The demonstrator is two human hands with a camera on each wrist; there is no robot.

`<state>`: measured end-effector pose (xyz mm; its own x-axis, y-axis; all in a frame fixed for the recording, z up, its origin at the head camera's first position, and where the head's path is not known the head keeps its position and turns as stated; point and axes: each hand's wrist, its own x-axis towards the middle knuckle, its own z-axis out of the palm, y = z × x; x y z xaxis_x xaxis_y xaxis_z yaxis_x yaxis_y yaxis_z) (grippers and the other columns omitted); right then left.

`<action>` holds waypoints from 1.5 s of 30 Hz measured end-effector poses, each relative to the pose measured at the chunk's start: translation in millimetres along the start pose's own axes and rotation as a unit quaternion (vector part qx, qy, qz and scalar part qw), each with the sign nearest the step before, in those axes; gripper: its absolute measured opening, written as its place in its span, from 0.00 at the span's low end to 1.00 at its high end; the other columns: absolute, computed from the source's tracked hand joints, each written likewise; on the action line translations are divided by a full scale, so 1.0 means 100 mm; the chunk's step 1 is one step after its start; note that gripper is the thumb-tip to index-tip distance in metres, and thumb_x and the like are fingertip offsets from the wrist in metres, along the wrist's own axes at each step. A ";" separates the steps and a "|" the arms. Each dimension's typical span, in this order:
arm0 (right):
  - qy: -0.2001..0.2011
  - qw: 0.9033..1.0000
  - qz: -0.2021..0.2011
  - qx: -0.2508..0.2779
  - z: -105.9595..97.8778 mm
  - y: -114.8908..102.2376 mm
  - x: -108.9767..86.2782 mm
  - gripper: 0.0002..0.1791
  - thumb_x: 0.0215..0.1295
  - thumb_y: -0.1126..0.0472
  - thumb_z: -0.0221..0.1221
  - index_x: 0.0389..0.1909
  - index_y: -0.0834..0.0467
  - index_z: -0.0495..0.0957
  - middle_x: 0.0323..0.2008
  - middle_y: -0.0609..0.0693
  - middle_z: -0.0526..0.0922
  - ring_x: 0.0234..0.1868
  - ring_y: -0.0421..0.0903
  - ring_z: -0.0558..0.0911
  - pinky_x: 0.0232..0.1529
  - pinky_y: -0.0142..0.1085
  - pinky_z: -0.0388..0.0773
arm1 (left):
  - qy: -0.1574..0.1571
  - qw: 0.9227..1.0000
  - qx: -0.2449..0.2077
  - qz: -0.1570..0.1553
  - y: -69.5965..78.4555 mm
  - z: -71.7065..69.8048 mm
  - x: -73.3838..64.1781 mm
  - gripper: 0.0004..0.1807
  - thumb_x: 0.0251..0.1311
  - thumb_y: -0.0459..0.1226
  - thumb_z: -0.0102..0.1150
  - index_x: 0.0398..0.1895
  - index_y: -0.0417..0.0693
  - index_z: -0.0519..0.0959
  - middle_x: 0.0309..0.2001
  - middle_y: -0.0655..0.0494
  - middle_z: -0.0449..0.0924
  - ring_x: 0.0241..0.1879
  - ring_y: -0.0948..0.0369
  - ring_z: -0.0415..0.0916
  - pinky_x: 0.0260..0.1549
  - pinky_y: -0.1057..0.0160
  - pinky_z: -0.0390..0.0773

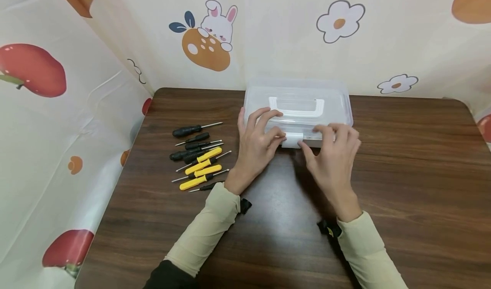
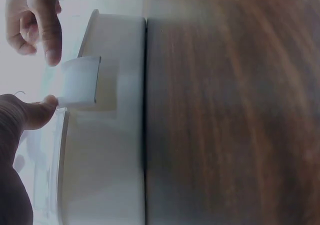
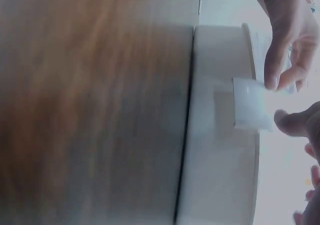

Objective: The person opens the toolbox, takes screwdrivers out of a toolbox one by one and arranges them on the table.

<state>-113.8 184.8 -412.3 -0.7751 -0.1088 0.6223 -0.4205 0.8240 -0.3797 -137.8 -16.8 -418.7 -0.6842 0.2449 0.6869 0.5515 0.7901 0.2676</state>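
A clear plastic case (image 1: 261, 93) with a white handle (image 1: 295, 112) stands at the table's back edge, lid down. Its white latch (image 1: 292, 140) tilts outward from the front wall in both wrist views. My left hand (image 1: 256, 146) is at the latch's left side, thumb and forefinger tips together at its corner; the left thumb (image 2: 42, 112) also shows there in the left wrist view. On the other side, my right hand (image 1: 335, 161) has its thumb (image 3: 290, 122) pointing at the latch's right edge. Its bent fingers lie over the lid's front edge.
Several black screwdrivers (image 1: 186, 131) and yellow-handled screwdrivers (image 1: 193, 183) lie in a loose column on the brown wooden table (image 1: 402, 174), left of the left hand. A printed cloth (image 1: 276, 37) hangs behind the table and along its left side.
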 end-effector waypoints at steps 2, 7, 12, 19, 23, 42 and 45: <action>0.008 1.000 0.002 0.003 0.01 0.06 0.02 0.42 0.51 0.53 0.81 0.64 0.62 0.72 0.62 0.68 0.68 0.69 0.70 0.61 0.63 0.65 0.58 | -0.003 1.000 0.005 -0.004 0.00 0.01 0.00 0.08 0.61 0.45 0.74 0.35 0.54 0.87 0.61 0.57 0.81 0.71 0.54 0.68 0.77 0.28 0.45; -0.013 1.000 0.015 0.021 0.05 0.17 0.02 0.63 0.40 0.55 0.86 0.77 0.58 0.60 0.78 0.69 0.52 0.82 0.71 0.44 0.78 0.70 0.44 | -0.030 0.999 0.007 -0.026 0.01 0.00 -0.01 0.28 0.58 0.45 0.78 0.61 0.53 0.79 0.64 0.55 0.77 0.72 0.53 0.64 0.76 0.25 0.40; -0.035 0.998 0.035 0.045 0.06 0.19 0.01 0.63 0.41 0.59 0.86 0.77 0.56 0.58 0.79 0.66 0.48 0.80 0.71 0.48 0.77 0.69 0.50 | -0.067 0.997 0.010 -0.027 -0.01 -0.02 -0.02 0.40 0.55 0.46 0.80 0.71 0.58 0.73 0.67 0.54 0.70 0.73 0.53 0.58 0.75 0.24 0.42; -0.024 0.997 0.063 0.049 0.06 0.16 0.02 0.58 0.44 0.57 0.85 0.74 0.54 0.60 0.80 0.61 0.48 0.77 0.69 0.51 0.73 0.68 0.55 | -0.057 0.998 0.035 -0.018 -0.01 -0.01 -0.01 0.39 0.53 0.47 0.81 0.69 0.59 0.74 0.67 0.55 0.69 0.73 0.53 0.57 0.73 0.24 0.48; -0.010 0.997 0.063 0.039 0.07 0.14 0.05 0.56 0.44 0.58 0.85 0.72 0.54 0.61 0.79 0.61 0.50 0.75 0.69 0.54 0.71 0.67 0.58 | -0.043 0.998 0.040 -0.023 -0.01 -0.01 0.00 0.38 0.53 0.46 0.81 0.68 0.58 0.75 0.66 0.55 0.70 0.72 0.54 0.58 0.73 0.25 0.48; -0.026 0.997 0.065 0.012 0.18 0.23 0.19 0.54 0.47 0.58 0.83 0.70 0.57 0.60 0.77 0.67 0.51 0.73 0.72 0.55 0.70 0.67 0.62 | -0.062 0.997 0.038 -0.041 -0.08 0.13 0.13 0.37 0.54 0.44 0.80 0.68 0.58 0.74 0.66 0.55 0.68 0.69 0.52 0.59 0.73 0.25 0.47; -0.030 0.997 0.073 0.016 0.24 0.29 0.28 0.53 0.47 0.58 0.83 0.70 0.56 0.61 0.77 0.65 0.51 0.74 0.71 0.55 0.69 0.67 0.63 | -0.072 0.995 0.038 -0.049 -0.13 0.19 0.21 0.37 0.55 0.45 0.79 0.68 0.58 0.73 0.67 0.54 0.67 0.69 0.52 0.58 0.74 0.26 0.47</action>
<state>-158.6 192.3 -422.1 -0.8556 -0.0223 0.5171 -0.3147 0.8156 -0.4856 -168.8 -11.4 -421.0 -0.7974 0.2380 0.5546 0.4448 0.8528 0.2736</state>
